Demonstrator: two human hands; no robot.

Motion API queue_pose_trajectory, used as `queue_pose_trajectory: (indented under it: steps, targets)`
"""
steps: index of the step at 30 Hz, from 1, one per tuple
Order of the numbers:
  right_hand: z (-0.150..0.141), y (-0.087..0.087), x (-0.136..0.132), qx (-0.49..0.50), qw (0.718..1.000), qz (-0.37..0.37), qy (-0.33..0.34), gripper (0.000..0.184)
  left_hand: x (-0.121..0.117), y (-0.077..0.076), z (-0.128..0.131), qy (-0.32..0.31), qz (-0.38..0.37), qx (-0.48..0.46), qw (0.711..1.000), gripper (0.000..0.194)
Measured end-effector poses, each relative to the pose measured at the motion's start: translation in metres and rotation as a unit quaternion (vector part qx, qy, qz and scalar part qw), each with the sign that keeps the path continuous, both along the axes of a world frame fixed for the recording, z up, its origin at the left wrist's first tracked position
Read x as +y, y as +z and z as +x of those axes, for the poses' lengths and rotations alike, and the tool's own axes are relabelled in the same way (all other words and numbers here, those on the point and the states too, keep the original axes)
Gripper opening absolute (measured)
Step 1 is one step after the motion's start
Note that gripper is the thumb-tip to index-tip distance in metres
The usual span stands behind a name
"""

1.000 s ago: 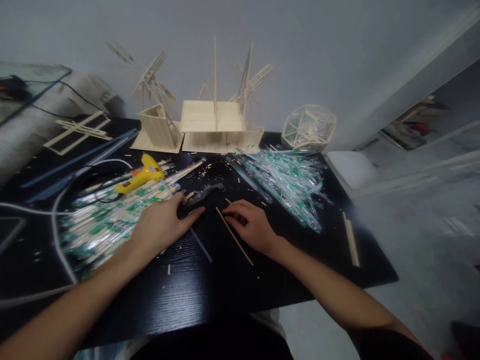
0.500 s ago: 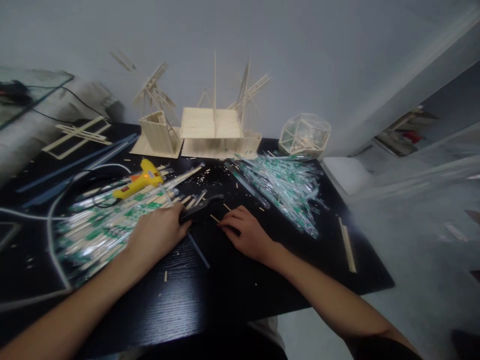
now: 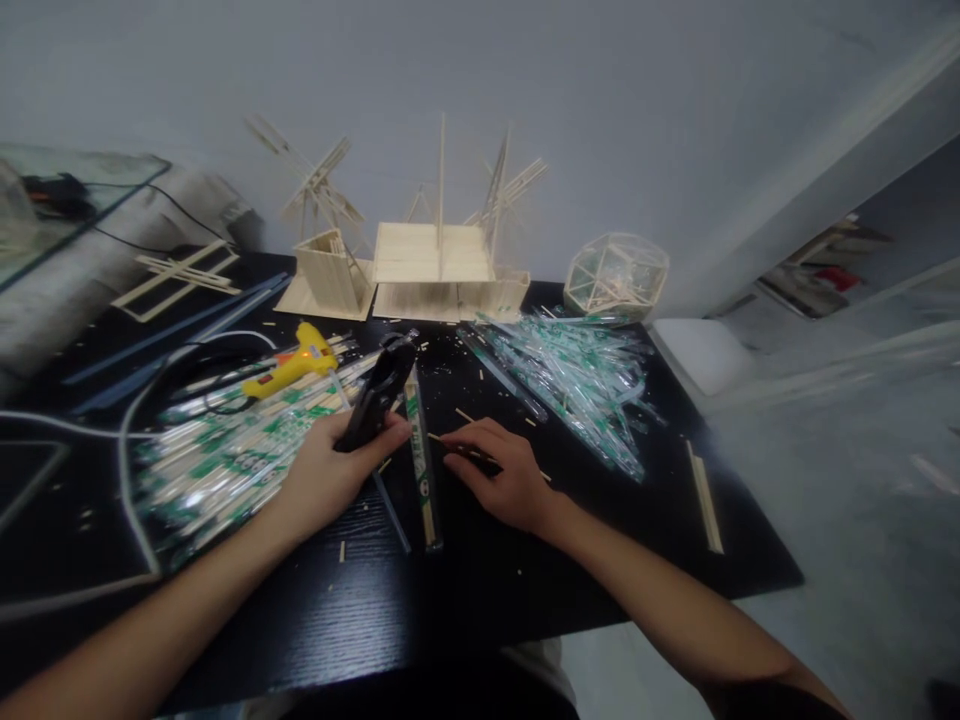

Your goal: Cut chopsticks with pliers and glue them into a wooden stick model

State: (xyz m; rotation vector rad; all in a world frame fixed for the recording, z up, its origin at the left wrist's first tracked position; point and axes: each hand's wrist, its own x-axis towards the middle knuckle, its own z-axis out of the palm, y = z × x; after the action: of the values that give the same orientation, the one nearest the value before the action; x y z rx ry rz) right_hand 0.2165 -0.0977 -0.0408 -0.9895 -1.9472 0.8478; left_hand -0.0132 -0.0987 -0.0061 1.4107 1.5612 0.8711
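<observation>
Thin wooden stick [image 3: 435, 437]: its near-left tip shows at the right hand's fingertips, over the middle of the black table [image 3: 487, 590]; the rest runs behind the fingers.

Right hand [image 3: 506, 475]: index fingertip against the stick, a narrow gap between it and the thumb — whether the stick is truly pinched, I cannot tell. For so slim a piece, a light hold close to the tip looks steadiest; a hard squeeze could roll or snap it.

Left hand [image 3: 326, 470]: fingers wrapped round a black hand tool [image 3: 379, 390], head raised towards the far side. A firm palm grip suits it, with the right fingertips kept well out of line with its head.

Wrapped chopstick packet [image 3: 422, 470]: lies between the hands, beside the left thumb; contact is unclear. It crowds the working spot, so more room around it would help.

Yellow glue gun [image 3: 292, 365]: on the left, over wrapped sticks [image 3: 225, 470]; best to keep sleeves and cable clear of its nozzle.

Hard to make out: the tool's working end is dark and blurred, so its kind and opening are uncertain. Another pale sliver [image 3: 465, 414] shows beyond the right hand — possibly continuous with the bit by the wrist [image 3: 545, 476], but the hand covers the middle.
</observation>
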Motion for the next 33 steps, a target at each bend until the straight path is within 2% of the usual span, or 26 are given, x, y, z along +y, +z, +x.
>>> queue_pose_trajectory:
  steps: [3,6,9,14,20,26,33]
  targets:
    - [-0.001,0.001,-0.003,0.064,0.987,-0.137,0.046,0.025,-0.005,-0.003,0.009,-0.026,-0.021,-0.048,0.998,0.037]
    - [-0.004,-0.001,-0.004,0.121,0.950,-0.277,0.084,0.028,-0.008,-0.007,0.016,-0.033,-0.018,-0.070,0.997,0.035]
    - [-0.006,-0.002,-0.004,0.126,0.928,-0.339,0.094,0.030,-0.010,-0.010,0.019,-0.043,-0.002,-0.083,0.996,0.034]
    - [-0.005,-0.001,-0.002,0.147,0.907,-0.378,0.110,0.032,-0.007,-0.014,0.016,-0.055,0.015,-0.093,0.994,0.033]
    - [-0.004,-0.004,-0.002,0.156,0.893,-0.406,0.117,0.033,-0.002,-0.015,0.009,-0.021,0.020,-0.069,0.997,0.033]
    - [-0.003,-0.005,-0.003,0.138,0.892,-0.408,0.136,0.035,0.000,-0.015,0.008,0.010,0.013,-0.065,0.998,0.035]
    - [-0.002,-0.010,-0.003,0.117,0.893,-0.410,0.145,0.034,0.002,-0.021,0.006,-0.025,0.020,-0.042,0.999,0.037]
